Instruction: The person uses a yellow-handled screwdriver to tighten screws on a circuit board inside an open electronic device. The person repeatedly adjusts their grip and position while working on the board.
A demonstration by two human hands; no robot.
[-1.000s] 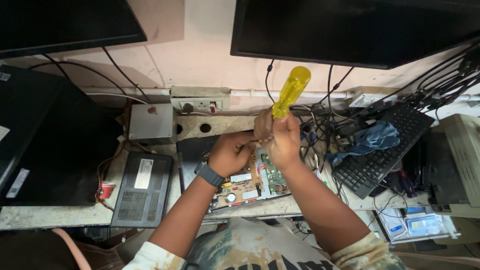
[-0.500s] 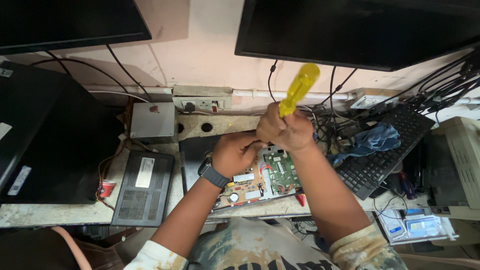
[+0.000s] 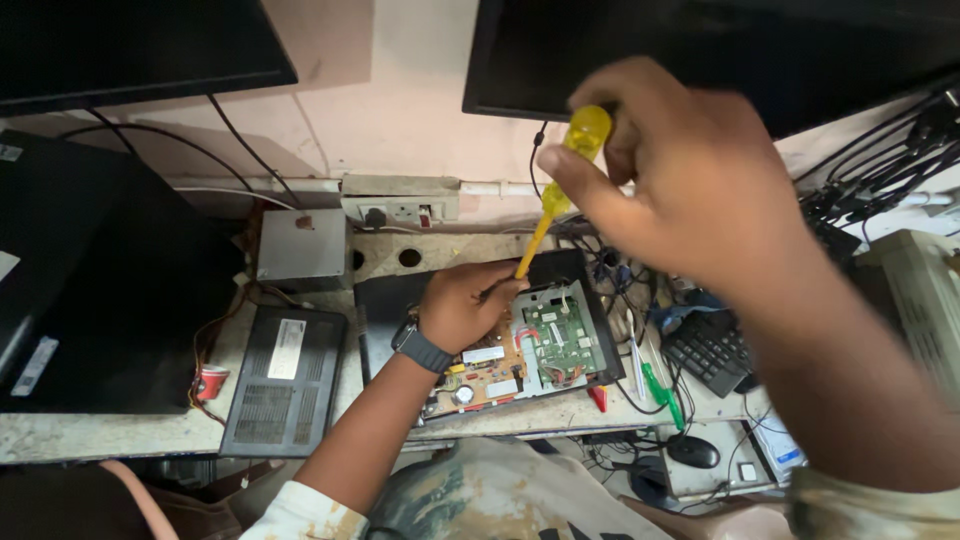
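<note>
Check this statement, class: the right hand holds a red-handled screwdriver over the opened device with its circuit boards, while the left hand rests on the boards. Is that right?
Not quite. In the head view the screwdriver in the right hand has a yellow handle, not red. The rest stands: the left hand rests on the circuit boards of the opened device.

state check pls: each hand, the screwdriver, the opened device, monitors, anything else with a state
right hand: raised, gripping the yellow screwdriver
yellow screwdriver: held tilted, tip down by the left hand
left hand: resting on the opened device, fingers curled
opened device: cover off, circuit boards exposed
monitors: screens dark
green screwdriver: lying unused on the bench
keyboard: untouched, partly under cables
</note>
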